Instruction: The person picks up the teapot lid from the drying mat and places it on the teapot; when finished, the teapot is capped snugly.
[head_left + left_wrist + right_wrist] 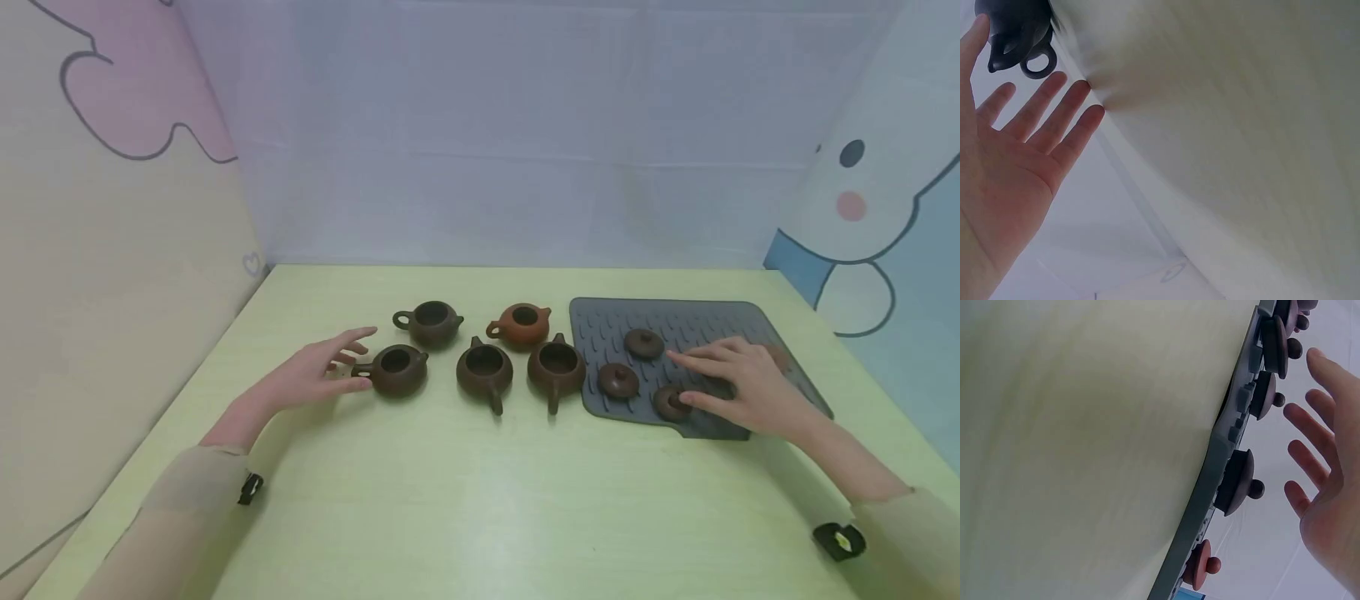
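Note:
My left hand (pixel 303 379), fingers spread, is at the handle side of a dark brown teapot without a lid (pixel 399 372). In the left wrist view its palm faces the camera, with two fingertips down at the table surface. Over the grey mat, my right hand (pixel 746 387) hovers with fingers loosely extended and holds nothing. Its thumb tip is right by the knob of a dark teapot lid (pixel 670 405). Two more dark lids (pixel 643 343) (pixel 618 382) lie left of the hand. A reddish lid (pixel 1197 565) and another dark lid (pixel 1235 483) are largely hidden by it in the head view.
Another dark teapot (pixel 432 325) and a reddish-brown teapot (pixel 523 327) stand farther back. Two dark teapots (pixel 484 379) (pixel 556 375) stand side by side, left of the ridged grey mat (pixel 697 312). The pale yellow table (pixel 450 500) meets a light curtain (pixel 525 192) behind.

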{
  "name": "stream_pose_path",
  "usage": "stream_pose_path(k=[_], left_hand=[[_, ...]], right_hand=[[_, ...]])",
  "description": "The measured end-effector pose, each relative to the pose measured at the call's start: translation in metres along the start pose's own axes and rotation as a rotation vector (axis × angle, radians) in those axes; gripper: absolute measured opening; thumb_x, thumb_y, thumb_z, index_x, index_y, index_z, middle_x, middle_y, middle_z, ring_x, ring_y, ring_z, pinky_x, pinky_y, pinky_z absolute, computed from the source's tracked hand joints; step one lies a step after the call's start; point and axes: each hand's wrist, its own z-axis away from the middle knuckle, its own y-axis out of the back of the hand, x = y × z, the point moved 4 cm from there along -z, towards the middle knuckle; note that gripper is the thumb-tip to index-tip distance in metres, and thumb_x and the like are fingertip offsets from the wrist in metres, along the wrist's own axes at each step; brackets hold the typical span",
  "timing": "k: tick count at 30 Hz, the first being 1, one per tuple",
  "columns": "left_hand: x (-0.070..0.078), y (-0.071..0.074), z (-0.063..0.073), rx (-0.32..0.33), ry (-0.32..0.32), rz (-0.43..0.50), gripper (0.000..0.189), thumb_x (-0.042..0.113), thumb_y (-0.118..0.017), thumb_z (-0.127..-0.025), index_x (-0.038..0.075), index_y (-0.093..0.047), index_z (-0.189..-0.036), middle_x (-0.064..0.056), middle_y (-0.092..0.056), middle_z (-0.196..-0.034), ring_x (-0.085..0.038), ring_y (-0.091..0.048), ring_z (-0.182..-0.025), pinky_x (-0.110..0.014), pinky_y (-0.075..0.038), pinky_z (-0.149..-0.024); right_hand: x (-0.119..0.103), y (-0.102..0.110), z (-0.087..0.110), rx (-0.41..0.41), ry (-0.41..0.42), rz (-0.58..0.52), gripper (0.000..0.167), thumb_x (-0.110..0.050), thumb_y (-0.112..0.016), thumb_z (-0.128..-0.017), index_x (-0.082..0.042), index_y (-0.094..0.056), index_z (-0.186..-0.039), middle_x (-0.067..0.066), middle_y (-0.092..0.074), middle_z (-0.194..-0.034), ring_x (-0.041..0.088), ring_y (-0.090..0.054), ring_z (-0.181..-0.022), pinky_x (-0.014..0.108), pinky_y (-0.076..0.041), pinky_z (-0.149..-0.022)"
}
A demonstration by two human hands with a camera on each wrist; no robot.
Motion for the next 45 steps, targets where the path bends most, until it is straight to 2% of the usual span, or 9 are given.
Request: stream_pose_path(k=[6, 15, 22, 30, 37, 45], left_hand=[[0.0002, -0.0024, -0.0003, -0.025, 0.013, -0.055, 0.073, 0.045, -0.070, -0.089, 0.017, -0.040, -0.150, -0.002, -0.072, -0.114, -0.025, -0.068, -0.108, -0.049, -0.052, -0.095], [0.0022, -0.0036, -0.0036, -0.022, -0.038, -0.098, 0.060, 0.046, -0.069, -0.090, 0.025, -0.051, -0.142, 0.001, -0.072, -0.113, -0.022, -0.067, -0.108, -0.050, -0.051, -0.097], [0.0039, -0.0047, -0.0063, -0.022, -0.038, -0.129, 0.058, 0.046, -0.070, -0.089, 0.023, -0.053, -0.140, 0.003, -0.071, -0.109, -0.019, -0.065, -0.106, -0.048, -0.050, -0.096], [0.0025, -0.0047, -0.0068, -0.020, -0.029, -0.135, 0.060, 0.049, -0.069, -0.089, 0.023, -0.053, -0.140, 0.004, -0.071, -0.108, -0.018, -0.064, -0.105, -0.047, -0.050, -0.095], [0.0006, -0.0060, -0.0060, -0.017, -0.009, -0.124, 0.060, 0.051, -0.068, -0.089, 0.025, -0.053, -0.140, 0.005, -0.070, -0.108, -0.017, -0.063, -0.105, -0.047, -0.050, -0.094], [0.0031, -0.0053, -0.0039, -0.005, -0.007, -0.124, 0.058, 0.048, -0.069, -0.089, 0.024, -0.054, -0.139, 0.005, -0.070, -0.106, -0.017, -0.063, -0.103, -0.046, -0.049, -0.092]], right_hand=[[0.0000, -0.0043, 0.0014, -0.030, -0.004, 0.013, 0.053, -0.030, -0.086, -0.070, -0.020, -0.073, -0.120, 0.004, -0.075, -0.106, 0.026, -0.056, -0.099, 0.055, -0.038, -0.079], [-0.0034, -0.0053, -0.0020, -0.008, 0.071, -0.045, 0.038, -0.023, -0.087, -0.068, -0.029, -0.078, -0.104, -0.002, -0.074, -0.098, 0.020, -0.055, -0.094, 0.052, -0.034, -0.080], [-0.0047, -0.0049, -0.0015, -0.045, 0.067, -0.056, 0.039, -0.021, -0.088, -0.064, -0.030, -0.078, -0.101, -0.007, -0.073, -0.095, 0.016, -0.057, -0.091, 0.050, -0.033, -0.083], [-0.0035, -0.0060, -0.0025, -0.039, 0.062, -0.063, 0.038, -0.019, -0.088, -0.063, -0.032, -0.078, -0.097, -0.008, -0.072, -0.093, 0.015, -0.057, -0.090, 0.047, -0.033, -0.082], [-0.0022, -0.0051, -0.0029, -0.037, 0.004, -0.082, 0.036, -0.018, -0.089, -0.063, -0.033, -0.078, -0.094, -0.012, -0.071, -0.091, 0.009, -0.055, -0.088, 0.041, -0.031, -0.078], [-0.0075, -0.0053, -0.0039, -0.016, -0.068, -0.200, 0.035, -0.014, -0.087, -0.067, -0.034, -0.078, -0.096, -0.013, -0.068, -0.091, 0.000, -0.050, -0.088, 0.041, -0.031, -0.077]])
